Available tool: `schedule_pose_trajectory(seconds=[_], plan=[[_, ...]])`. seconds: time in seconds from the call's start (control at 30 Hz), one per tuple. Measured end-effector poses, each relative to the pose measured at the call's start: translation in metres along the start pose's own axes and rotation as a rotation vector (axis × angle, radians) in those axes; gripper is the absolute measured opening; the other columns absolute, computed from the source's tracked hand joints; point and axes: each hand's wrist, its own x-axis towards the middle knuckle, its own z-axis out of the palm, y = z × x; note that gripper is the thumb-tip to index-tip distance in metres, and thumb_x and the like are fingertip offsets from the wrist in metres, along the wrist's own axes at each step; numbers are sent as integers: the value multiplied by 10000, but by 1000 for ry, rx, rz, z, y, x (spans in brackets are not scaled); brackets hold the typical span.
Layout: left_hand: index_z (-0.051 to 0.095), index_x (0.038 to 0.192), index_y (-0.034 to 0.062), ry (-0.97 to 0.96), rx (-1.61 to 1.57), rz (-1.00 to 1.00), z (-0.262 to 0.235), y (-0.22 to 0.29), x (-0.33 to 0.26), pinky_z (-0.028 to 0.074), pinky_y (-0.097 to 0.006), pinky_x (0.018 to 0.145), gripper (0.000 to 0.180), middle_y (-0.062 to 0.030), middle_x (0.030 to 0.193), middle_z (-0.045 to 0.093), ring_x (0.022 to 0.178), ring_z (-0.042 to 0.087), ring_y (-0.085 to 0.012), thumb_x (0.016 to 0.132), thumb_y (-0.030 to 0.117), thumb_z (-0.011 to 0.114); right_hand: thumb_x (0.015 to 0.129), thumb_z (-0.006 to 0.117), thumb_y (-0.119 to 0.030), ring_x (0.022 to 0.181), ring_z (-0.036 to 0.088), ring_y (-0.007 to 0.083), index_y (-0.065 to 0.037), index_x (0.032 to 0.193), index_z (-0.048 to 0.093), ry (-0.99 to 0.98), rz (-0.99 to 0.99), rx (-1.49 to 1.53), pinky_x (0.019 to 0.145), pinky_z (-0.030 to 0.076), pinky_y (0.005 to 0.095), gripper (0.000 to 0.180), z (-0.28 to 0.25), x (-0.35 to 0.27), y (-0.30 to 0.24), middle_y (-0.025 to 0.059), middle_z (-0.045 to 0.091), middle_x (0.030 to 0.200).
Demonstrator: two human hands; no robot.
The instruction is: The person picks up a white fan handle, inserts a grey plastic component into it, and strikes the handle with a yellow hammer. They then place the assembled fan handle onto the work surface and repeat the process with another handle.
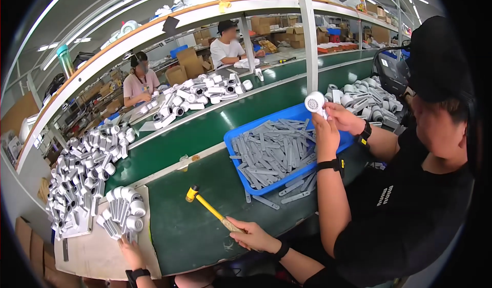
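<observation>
Yellow mallet [210,207] is filling the right hand's [256,236] wrapped fingers, left of the blue bin [259,190]; farther left, the left hand [132,255] is touching white handled housings [120,210], finger spread and grip unclear.

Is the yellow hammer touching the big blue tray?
Apart. The head camera view shows it: the hammer is off to the left of the blue tray, with a strip of green table showing between them.

One mallet [210,208]; one blue tray [346,140]
</observation>
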Motion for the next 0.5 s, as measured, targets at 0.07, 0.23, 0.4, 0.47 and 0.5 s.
schedule_pose_trajectory(seconds=[0.07, 0.23, 0.4, 0.47, 0.5], plan=[[515, 1249, -32, 37, 114, -28, 18, -8, 11, 463, -473, 923, 485, -248, 1185, 533, 1072, 545, -435, 785, 0, 653, 968, 595, -127, 539, 478, 47, -164, 1543, 317, 1, -42, 0, 444, 409, 214, 640, 3, -1, 3, -16, 511, 743], [537, 1268, 22, 116, 292, 218, 12, 93, 6, 485, -441, 908, 518, -219, 1292, 533, 1134, 552, -402, 779, 35, 706, 969, 599, -130, 528, 458, 46, -171, 1544, 317, 18, -69, 49, 450, 406, 217, 642, 0, 1, 11, -26, 503, 715], [697, 901, 5, -466, -674, 118, -20, 209, -61, 530, -392, 690, 120, -159, 839, 684, 764, 661, -321, 818, 87, 726, 966, 604, -127, 524, 451, 42, -162, 1545, 314, 9, -97, -25, 463, 402, 218, 648, -5, 4, 12, -34, 502, 677], [676, 828, 13, -437, -621, 240, -24, 221, -100, 491, -383, 615, 99, -130, 740, 647, 658, 621, -301, 827, 103, 718, 965, 608, -125, 523, 450, 41, -158, 1545, 313, -16, -126, -68, 467, 402, 218, 652, 2, 0, 7, -34, 503, 668], [658, 811, 17, -407, -557, 347, -11, 224, -114, 456, -376, 578, 104, -112, 695, 621, 603, 590, -284, 837, 106, 706, 967, 606, -121, 540, 456, 35, -153, 1548, 303, -14, -108, -69, 480, 406, 209, 656, 0, 0, 5, -42, 506, 685]])
